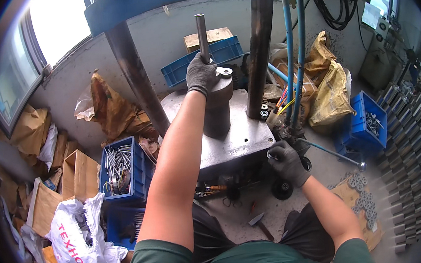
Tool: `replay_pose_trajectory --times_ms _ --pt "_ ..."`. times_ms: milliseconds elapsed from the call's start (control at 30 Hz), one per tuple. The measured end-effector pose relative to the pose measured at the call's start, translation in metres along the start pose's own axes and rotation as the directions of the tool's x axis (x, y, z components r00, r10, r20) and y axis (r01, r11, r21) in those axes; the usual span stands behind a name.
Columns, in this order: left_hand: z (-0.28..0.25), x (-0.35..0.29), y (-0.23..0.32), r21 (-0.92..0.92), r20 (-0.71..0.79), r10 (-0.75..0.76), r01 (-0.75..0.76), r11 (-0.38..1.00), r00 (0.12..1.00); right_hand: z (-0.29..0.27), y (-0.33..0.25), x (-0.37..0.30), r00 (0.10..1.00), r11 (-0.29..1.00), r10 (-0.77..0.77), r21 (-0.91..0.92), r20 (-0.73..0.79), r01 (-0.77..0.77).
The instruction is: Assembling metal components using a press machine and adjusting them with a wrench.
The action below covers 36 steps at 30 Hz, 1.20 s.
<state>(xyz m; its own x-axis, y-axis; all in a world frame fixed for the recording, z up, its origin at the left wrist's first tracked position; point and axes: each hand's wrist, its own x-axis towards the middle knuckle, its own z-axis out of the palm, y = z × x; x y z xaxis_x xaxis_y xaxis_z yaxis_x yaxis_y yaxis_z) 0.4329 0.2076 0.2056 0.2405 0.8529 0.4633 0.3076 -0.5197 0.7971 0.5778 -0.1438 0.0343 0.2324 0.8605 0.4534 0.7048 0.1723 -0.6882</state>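
Observation:
My left hand (201,74), in a dark grey knit glove, is closed round the lower part of an upright metal tube (202,34). It sits at the top of a thick steel cylinder (216,116) on the press bed. Beside the fingers, a small metal part with a round eye (225,72) lies on the cylinder's top. My right hand (289,162), gloved too, is held with curled fingers off the bed's near right corner. A small shiny ring-like thing shows at its fingertips, too small to name. Right of this hand is a lever with a ball knob (362,166).
Two steel columns (135,78) carry a blue crossbeam (184,6) over the metal bed (247,146). Blue hoses (300,63) run down at right. Blue bins (137,180) of metal parts stand on both sides. A hammer (262,226) lies on the floor; stacked metal pieces (413,164) line the right.

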Motion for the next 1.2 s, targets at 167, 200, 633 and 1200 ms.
replay_pose_trajectory --times_ms 167,200,633,1200 --pt "-0.007 -0.014 0.019 0.103 -0.049 -0.004 0.009 0.995 0.999 -0.008 -0.042 0.11 0.946 0.951 -0.307 -0.073 -0.107 0.301" --pt "-0.01 -0.016 0.018 0.124 -0.081 -0.008 0.018 0.992 0.997 -0.002 -0.048 0.134 0.934 0.941 -0.338 -0.036 -0.117 0.336" --pt "-0.006 -0.021 0.022 0.154 -0.156 0.023 0.001 0.988 0.988 0.051 -0.055 0.288 0.957 0.957 -0.223 -0.228 -0.186 0.179" --pt "-0.005 -0.047 0.036 -0.727 -0.428 -0.076 -0.294 0.62 0.9 0.066 -0.069 0.287 0.981 0.971 -0.027 -0.239 -0.19 -0.019"
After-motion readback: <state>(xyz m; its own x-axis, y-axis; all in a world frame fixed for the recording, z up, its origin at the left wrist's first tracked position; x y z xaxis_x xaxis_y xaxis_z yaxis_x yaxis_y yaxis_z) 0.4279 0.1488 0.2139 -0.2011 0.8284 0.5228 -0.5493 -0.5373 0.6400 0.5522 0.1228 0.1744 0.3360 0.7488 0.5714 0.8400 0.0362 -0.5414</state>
